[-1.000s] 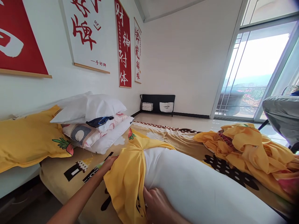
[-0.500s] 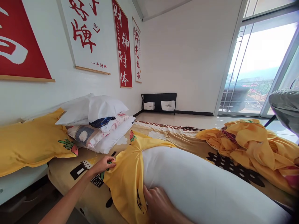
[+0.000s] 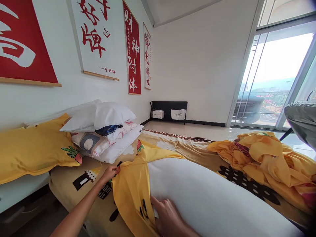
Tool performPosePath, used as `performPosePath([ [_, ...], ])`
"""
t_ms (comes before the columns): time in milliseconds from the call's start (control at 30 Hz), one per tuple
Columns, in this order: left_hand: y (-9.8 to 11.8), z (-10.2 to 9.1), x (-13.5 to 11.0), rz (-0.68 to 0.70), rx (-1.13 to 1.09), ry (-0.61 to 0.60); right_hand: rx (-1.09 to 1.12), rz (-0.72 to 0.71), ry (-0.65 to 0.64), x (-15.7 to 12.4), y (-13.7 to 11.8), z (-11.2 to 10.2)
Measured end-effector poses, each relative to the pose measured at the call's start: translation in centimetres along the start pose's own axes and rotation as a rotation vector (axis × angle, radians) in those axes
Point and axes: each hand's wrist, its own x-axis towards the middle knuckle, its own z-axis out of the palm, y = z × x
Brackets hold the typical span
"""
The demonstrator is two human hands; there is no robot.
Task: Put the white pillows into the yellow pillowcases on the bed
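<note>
A long white pillow (image 3: 209,191) lies across the bed, its far end inside a yellow pillowcase (image 3: 130,177) with a printed carrot and leaf design. My left hand (image 3: 111,172) is closed in a pinch on the left corner of the pillowcase. Against the pillow's near side, by the case's open edge, is my right hand (image 3: 169,214). Its fingers are curled and a small fold of white fabric shows at them; the fingertips are partly hidden. How far the pillow reaches into the case is covered by the cloth.
White and patterned pillows (image 3: 108,131) are stacked at the left, beside a filled yellow pillow (image 3: 32,151). Crumpled yellow bedding (image 3: 261,158) lies at the right on the brown patterned sheet (image 3: 197,148). A black folded stand (image 3: 168,110) leans on the far wall.
The pillowcase's left side looks a little more pulled out and flatter. My right hand has shifted slightly at the case's edge, with white fabric now showing by it. The view has tilted slightly.
</note>
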Motion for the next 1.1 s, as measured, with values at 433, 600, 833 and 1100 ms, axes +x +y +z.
performPosePath([
  [433, -1.7, -1.6, -3.9, 0.177, 0.565, 0.181, 0.073, 0.006, 0.005, -0.3, 0.5, -0.6],
  [600, -3.0, -3.3, -6.9, 0.023, 0.394, 0.366, 0.091, 0.015, 0.033, -0.2, 0.6, -0.4],
  [833, -0.1, 2.6, -13.1, -0.334, -0.361, -0.433, 0.235, -0.005, 0.080, 0.0, 0.5, -0.3],
  [1100, 2.0, 7.3, -11.7, -0.029, -0.450, -0.243, 0.401, -0.028, 0.241, 0.5, 0.0, -2.3],
])
